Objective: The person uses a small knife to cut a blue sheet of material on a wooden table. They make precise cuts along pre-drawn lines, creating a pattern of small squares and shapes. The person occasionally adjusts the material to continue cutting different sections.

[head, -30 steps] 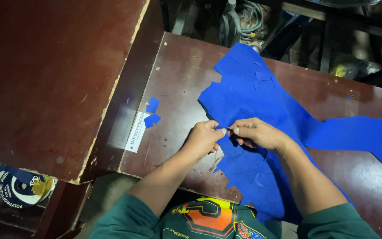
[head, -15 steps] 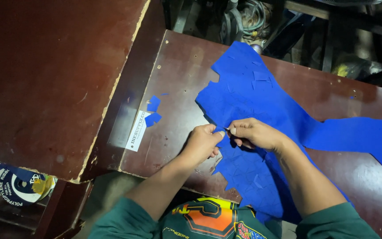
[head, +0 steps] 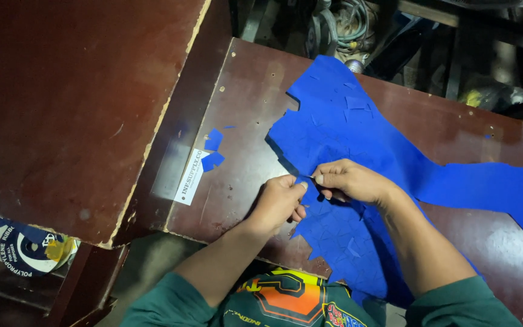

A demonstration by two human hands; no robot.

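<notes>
While a large dark-red board (head: 62, 103) filled the left side of the view, lying higher than the work surface and chipped along its pale edge, a roll of packing material in a white and blue wrapper (head: 22, 254) sat below it at the lower left. Right of the board stood the reddish-brown table (head: 249, 97), its top scuffed and dotted with small holes. A white paper label (head: 191, 176) lay on the table near its left edge, and two small blue scraps (head: 213, 150) rested just beside it, one touching its upper end.

Further right, the left hand (head: 278, 203) was closed in a pinch, thumb and forefinger gripping the near edge of the blue sheet (head: 346, 133). The right hand (head: 351, 180) met it almost fingertip to fingertip, likewise pinching the same edge, its knuckles resting on the material. Whether anything else was held between the fingers could not be told.

The blue sheet was spread flat across the middle and right of the table, irregular in outline, with angular notches cut from its left edge. One long arm of it ran to the right edge of the table, and another part hung over the near edge toward the person's lap. Both forearms came up from green sleeves (head: 171, 303) at the bottom. Behind the table, cables and dim clutter (head: 340, 18) lay in shadow.
</notes>
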